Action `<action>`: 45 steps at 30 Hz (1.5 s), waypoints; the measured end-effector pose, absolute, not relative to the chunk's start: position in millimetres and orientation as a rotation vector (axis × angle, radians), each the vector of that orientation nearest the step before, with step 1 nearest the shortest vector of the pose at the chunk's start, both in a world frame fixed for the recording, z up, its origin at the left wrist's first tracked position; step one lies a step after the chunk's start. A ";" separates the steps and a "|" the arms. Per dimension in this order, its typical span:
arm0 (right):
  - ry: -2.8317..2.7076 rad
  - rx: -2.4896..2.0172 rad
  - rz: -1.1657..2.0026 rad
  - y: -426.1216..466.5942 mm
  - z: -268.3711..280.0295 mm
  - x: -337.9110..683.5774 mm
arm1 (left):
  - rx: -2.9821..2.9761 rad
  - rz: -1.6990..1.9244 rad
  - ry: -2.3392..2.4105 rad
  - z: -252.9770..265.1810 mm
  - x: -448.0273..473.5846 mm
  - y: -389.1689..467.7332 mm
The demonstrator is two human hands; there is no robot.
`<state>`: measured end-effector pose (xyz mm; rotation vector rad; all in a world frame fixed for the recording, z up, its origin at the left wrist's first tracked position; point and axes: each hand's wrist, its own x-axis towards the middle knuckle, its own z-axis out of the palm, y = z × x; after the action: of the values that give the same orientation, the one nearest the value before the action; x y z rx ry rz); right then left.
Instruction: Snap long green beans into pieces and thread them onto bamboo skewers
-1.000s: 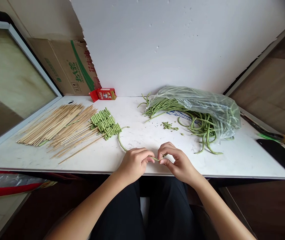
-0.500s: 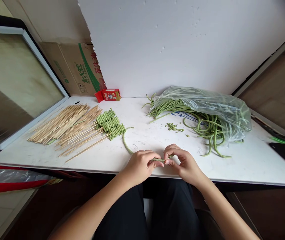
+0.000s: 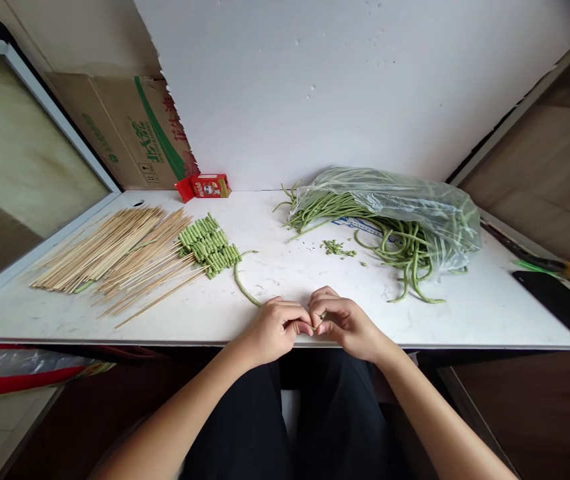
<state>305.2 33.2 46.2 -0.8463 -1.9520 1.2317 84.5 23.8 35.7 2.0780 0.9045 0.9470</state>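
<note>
A long green bean [image 3: 245, 288] curves over the white table and runs into my left hand [image 3: 281, 328], whose fingers are closed around it. My right hand [image 3: 343, 323] pinches the bean close by; the fingertips of both hands meet and hide most of the part between them. Up and to the left of my hands lie rows of short bean pieces [image 3: 209, 244] threaded on wooden skewers [image 3: 152, 293]. Loose bean scraps [image 3: 338, 249] form a small heap beyond my right hand. More long beans [image 3: 337, 205] spill out of a clear plastic bag [image 3: 452, 230].
A big pile of bare skewers [image 3: 102, 247] covers the left of the table [image 3: 285, 233]. At the back stand a red packet [image 3: 209, 187] and a cardboard box [image 3: 119, 133]. A black phone-like slab [image 3: 559, 303] lies at the right edge, near scissors-like handles [image 3: 529, 253].
My fingertips have drawn together, so less of the bean shows between them. The camera view has shifted slightly to the right; the things on the table stay where they were.
</note>
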 end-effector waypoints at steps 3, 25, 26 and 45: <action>-1.963 -0.825 1.266 35.3 44.2 307.0 | 2.084 0.920 0.893 31.9 85.2 24.6; -2.009 -0.741 1.418 39.9 50.0 314.0 | 1.921 0.839 0.812 36.2 88.8 22.5; -2.008 -0.739 1.422 40.0 50.0 314.3 | 1.919 0.834 0.812 36.0 88.5 22.5; -1.890 -0.878 1.035 37.2 59.3 319.9 | 1.762 0.917 0.908 36.3 84.8 24.4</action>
<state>319.9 37.2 59.3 -0.8778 -1.8900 1.0355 84.8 24.4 36.3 1.7621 0.9076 0.9167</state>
